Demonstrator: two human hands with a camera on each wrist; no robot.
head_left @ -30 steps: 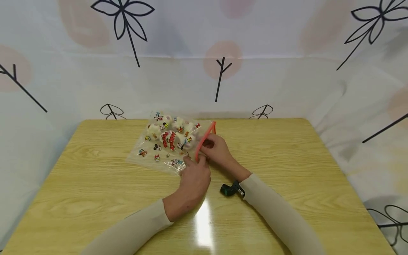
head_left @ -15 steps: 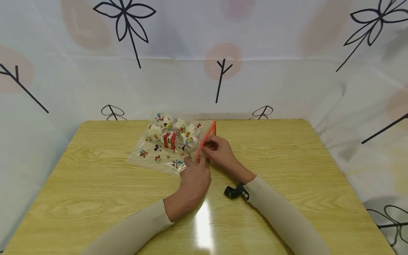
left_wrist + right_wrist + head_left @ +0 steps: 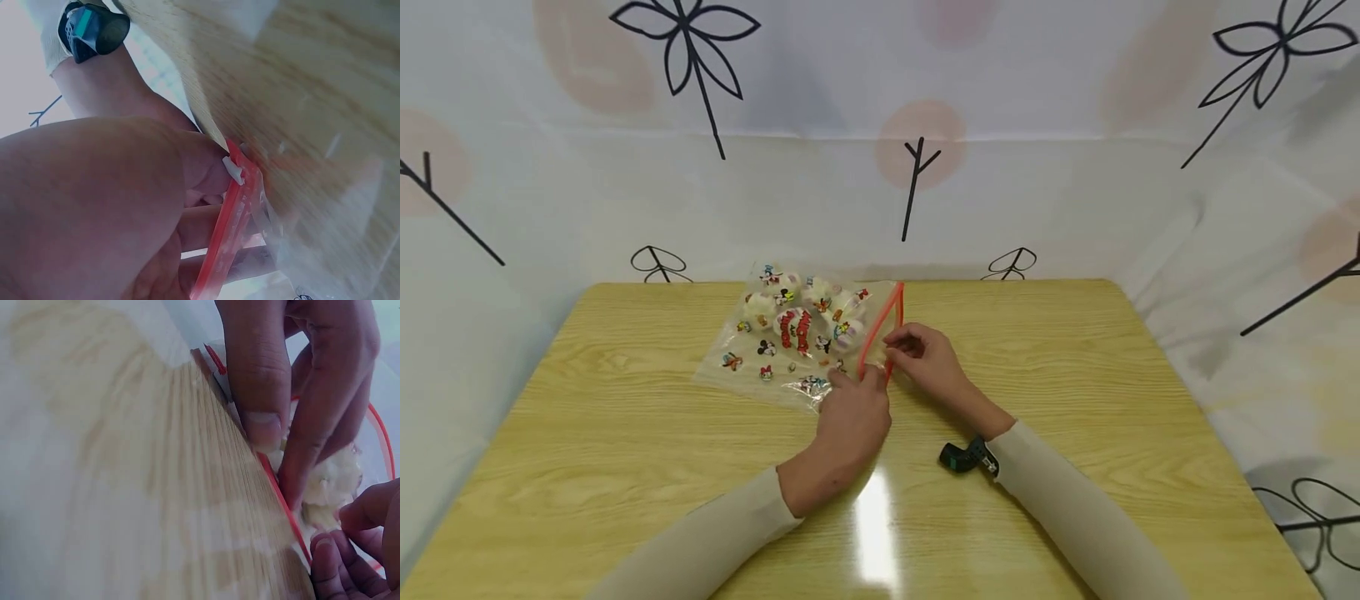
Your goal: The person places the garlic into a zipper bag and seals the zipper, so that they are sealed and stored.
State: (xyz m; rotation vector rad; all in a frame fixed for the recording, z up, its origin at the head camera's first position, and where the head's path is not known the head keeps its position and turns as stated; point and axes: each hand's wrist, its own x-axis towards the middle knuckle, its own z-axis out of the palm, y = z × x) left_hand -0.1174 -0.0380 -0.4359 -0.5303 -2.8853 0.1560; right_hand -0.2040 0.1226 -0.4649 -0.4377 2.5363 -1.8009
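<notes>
A clear zip bag (image 3: 748, 337) with cartoon prints lies on the table, several pale roundish things (image 3: 848, 335) showing inside it. Its mouth faces right and is parted, edged by a red zip strip (image 3: 880, 327). My left hand (image 3: 853, 421) grips the near corner of the mouth; a small white slider (image 3: 233, 170) sits on the strip by those fingers in the left wrist view. At the mouth, my right hand (image 3: 931, 362) pinches the lower red edge, its thumb (image 3: 261, 428) outside and a finger (image 3: 297, 475) inside. Both hands' fingertips are close together there.
The wood-grain table (image 3: 625, 467) runs back to a printed white cloth (image 3: 820, 192) hanging behind and at both sides. A small black camera (image 3: 966, 457) is strapped at my right wrist. Bright glare lies on the table in front of the hands.
My right hand has drawn back to the right and toward me, its fingers coming out of the bag's mouth. The lower red edge now shows apart from the upper one. My left hand stays put.
</notes>
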